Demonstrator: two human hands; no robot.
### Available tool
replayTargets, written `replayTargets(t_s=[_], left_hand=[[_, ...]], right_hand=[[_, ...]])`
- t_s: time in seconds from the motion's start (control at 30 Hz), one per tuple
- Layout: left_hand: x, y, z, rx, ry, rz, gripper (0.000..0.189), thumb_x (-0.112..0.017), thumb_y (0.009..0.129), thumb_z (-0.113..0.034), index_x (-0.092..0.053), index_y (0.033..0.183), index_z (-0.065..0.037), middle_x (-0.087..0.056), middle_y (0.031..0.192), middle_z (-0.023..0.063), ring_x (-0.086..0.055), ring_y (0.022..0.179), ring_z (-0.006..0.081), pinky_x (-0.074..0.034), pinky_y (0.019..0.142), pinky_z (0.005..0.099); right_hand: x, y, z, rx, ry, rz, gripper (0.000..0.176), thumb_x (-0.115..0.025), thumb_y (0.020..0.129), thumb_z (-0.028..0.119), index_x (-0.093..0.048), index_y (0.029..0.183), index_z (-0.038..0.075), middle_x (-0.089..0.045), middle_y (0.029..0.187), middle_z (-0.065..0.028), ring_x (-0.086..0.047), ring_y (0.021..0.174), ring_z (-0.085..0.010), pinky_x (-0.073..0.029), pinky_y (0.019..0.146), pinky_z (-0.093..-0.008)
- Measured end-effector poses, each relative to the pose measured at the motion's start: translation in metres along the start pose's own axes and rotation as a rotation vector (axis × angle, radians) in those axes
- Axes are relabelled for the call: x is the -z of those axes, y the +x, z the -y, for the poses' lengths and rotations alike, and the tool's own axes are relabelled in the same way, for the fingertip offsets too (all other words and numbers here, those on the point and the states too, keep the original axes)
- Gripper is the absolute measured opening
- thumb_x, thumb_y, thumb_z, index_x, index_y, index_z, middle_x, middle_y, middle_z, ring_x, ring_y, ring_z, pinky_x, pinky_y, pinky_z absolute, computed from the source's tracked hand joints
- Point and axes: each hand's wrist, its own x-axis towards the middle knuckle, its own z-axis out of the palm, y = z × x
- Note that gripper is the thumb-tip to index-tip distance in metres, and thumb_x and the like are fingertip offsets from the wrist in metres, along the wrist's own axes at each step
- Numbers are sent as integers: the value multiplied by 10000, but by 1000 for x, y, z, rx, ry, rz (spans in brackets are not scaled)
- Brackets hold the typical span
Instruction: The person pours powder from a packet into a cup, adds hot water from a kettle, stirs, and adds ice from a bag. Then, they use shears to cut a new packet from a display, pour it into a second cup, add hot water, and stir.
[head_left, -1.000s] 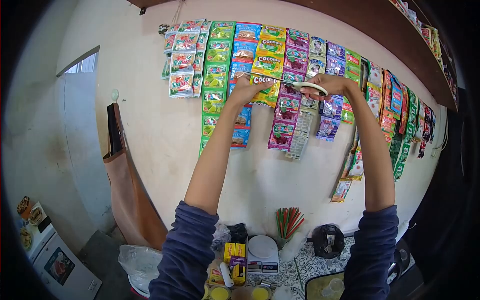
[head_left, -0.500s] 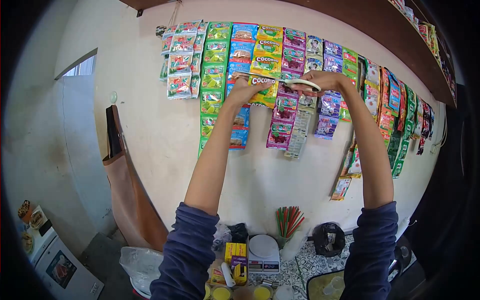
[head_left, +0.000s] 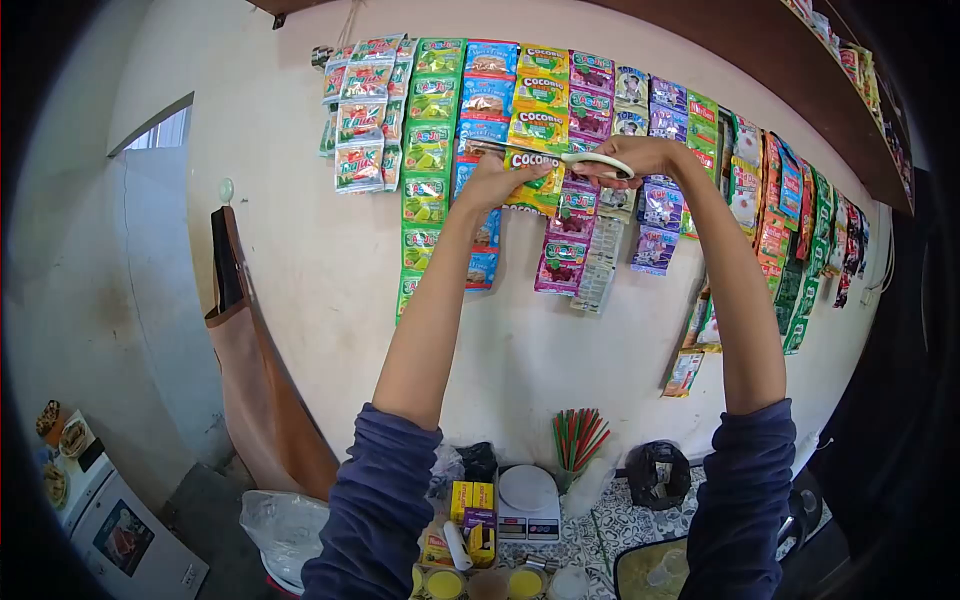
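Pale wall point(head_left: 350, 260) is hung with sachet strips point(head_left: 430, 143). Scissors point(head_left: 592, 157) are gripped by right hand point(head_left: 632, 158); yellow sachet point(head_left: 530, 190) is pinched by left hand point(head_left: 492, 184).

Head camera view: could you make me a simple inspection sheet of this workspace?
Surface: patterned counter below, partly covered.
Job's things: yellow sachet strip hanging on the wall, scissors across it.
Clutter: scale, red and green straws, black bag, small boxes.
Grippers: none robotic; left hand pinches the yellow sachet strip, right hand holds the scissors.
Cables: pale cord on the wall, far right; its use can't be told.
Surroundings: other sachet strips, brown apron, overhead shelf.
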Motion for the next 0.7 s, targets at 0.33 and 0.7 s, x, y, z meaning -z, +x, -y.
replayTargets(t_s=[0.33,0.7], left_hand=[[-2,2,6,-3,-42,-70,424,-774,688,-216,-611,1033,-31,-652,962,80,-631,828,143,-507,706,274],[-4,3,7,-35,-43,-20,413,-774,692,-217,-615,1028,-37,-652,944,58,-624,827,135,-496,704,264]], right_hand=[[-3,1,4,44,-92,-5,502,-523,817,580,-536,607,125,-461,462,62,-414,392,-26,-299,362,-188],[-1,8,11,22,-46,-44,480,-588,790,549,-580,628,97,-477,454,46,-443,386,-35,-322,361,-189]])
